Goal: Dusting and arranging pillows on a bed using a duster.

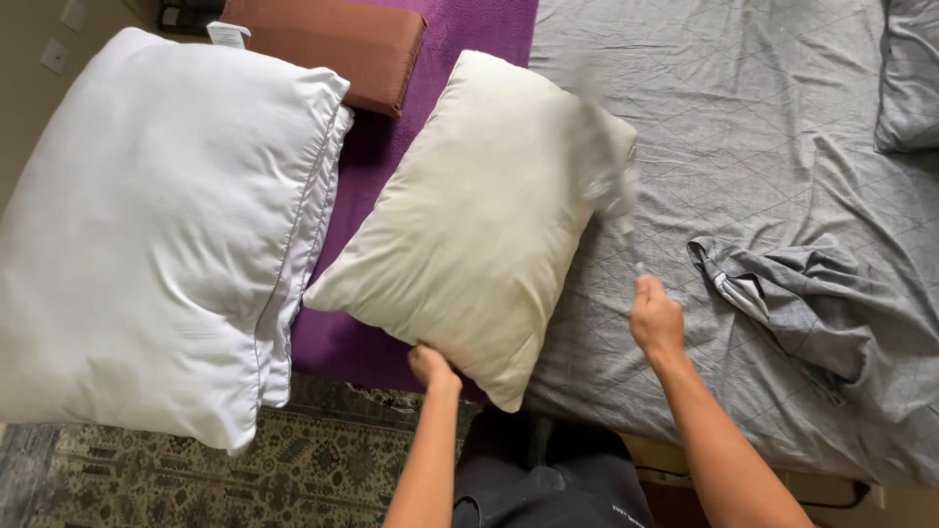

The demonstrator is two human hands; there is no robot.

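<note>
A cream pillow without cover is lying tilted on the bed, across the border between a purple blanket and the grey quilted cover. Its lower corner reaches over the near edge of the bed, just above the dark trousers of the person. The lower left edge of this pillow is held by the left hand, with the fingers closed around it from below.

The right hand is seen just beside the right edge of the pillow, above the grey cover. It is closed like a fist, and a thin blurred grey strip goes up from it along the upper right corner of the pillow. What this strip is cannot be told, because it is blurred.

To the left, a bigger white pillow in a white case is placed. It touches the cream pillow at one corner and hangs over the bed edge above a patterned carpet. Behind it, a brown folded cushion is lying at the far edge. To the right of the right hand, a crumpled grey pillowcase is lying on the cover, near but apart. The cover between the pillow and the pillowcase is flat and free.
</note>
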